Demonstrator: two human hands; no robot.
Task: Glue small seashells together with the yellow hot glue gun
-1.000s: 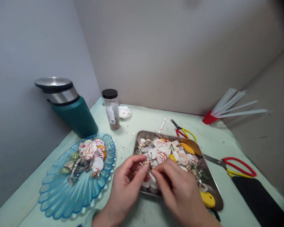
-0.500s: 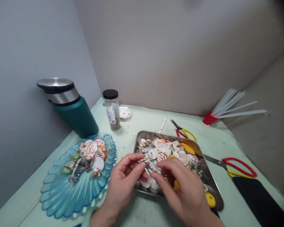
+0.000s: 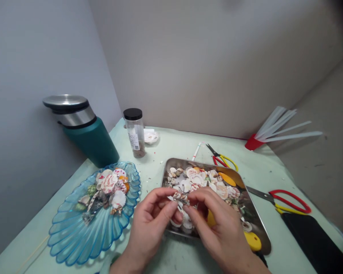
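Over the near side of a metal tray (image 3: 260, 228) filled with seashells, my two hands meet fingertip to fingertip. My left hand (image 3: 150, 217) pinches a small brown-and-white shell (image 3: 180, 196) with a thin metal piece along it. The thumb and forefinger of my right hand (image 3: 220, 220) close on the other end. Fingers partly cover this piece, so its full shape is hidden. A tool with a yellow handle (image 3: 253, 241) shows under and beside my right hand; whether the palm holds it or it lies in the tray, I cannot tell.
Left of my hands lies a blue scalloped dish (image 3: 80, 239) with shells. Behind stand a teal bottle (image 3: 93, 140) and a black-lidded jar (image 3: 134, 131). Small scissors (image 3: 223, 160), larger red-and-yellow scissors (image 3: 288, 201), a black flat object (image 3: 311, 236) and a red cup of sticks (image 3: 253, 142) are rightward.
My right fingertips have come in against the small shell, which now lies between both hands. The gap between the hands has narrowed slightly.
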